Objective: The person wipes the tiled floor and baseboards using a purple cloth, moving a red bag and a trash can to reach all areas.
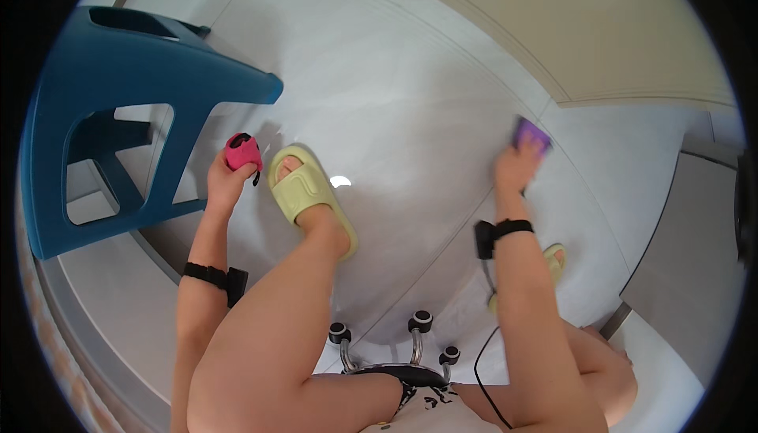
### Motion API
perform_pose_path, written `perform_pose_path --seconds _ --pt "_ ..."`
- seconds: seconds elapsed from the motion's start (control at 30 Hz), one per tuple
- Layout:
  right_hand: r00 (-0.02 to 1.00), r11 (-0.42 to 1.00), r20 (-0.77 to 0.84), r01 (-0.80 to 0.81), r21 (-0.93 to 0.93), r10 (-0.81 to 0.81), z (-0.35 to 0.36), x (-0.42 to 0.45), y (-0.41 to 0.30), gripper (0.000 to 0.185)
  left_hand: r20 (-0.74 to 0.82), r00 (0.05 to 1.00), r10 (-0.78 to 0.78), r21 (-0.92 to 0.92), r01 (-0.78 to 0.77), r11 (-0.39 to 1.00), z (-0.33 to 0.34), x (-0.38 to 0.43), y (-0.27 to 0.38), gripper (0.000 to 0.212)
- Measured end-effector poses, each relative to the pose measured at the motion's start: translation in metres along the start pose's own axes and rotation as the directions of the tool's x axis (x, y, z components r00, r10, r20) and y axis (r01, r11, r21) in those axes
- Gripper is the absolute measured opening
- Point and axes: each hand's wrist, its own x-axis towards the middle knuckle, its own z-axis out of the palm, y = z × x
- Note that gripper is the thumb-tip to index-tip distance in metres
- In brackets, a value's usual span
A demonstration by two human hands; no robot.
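Note:
My left hand [228, 181] is closed around a small bright pink bundle [243, 152], perhaps a pouch, with a black opening or lining and a short black strap hanging from it. Out to the right, my right hand [516, 166] grips a flat purple rectangular object [533, 134] with a dark edge. Motion blur hides what exactly the purple thing is. It appears close above the pale floor [391, 125], but I cannot tell if the two touch. Close by my left hand is my foot in a yellow-green slide sandal [303, 196].
A blue plastic stool [118, 72] lies on its side at left. Beige cabinet fronts [598, 24] line the far side; a grey panel [681, 226] stands at right. Below me are chair casters [421, 320]. A black cable [481, 362] hangs by my right arm.

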Motion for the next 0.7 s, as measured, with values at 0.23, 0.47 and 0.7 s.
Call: perform_pose_path --seconds 0.23,0.47,0.7 --pt "0.397 0.367 0.109 0.662 0.653 -0.911 -0.071 -0.127 -0.152 0.042 0.002 0.988 -0.154 -0.224 0.150 0.963 0.000 0.022 0.001 0.036" --pt "0.892 0.857 0.182 0.315 0.407 -0.414 -0.046 -0.035 0.032 0.045 0.107 0.994 -0.024 0.007 0.024 1.000 0.026 0.019 0.020 0.034" --pt "0.984 0.978 0.137 -0.138 0.156 0.117 0.006 0.021 -0.041 0.042 0.026 0.986 0.162 0.078 -0.164 0.983 0.016 0.027 0.033 0.037"
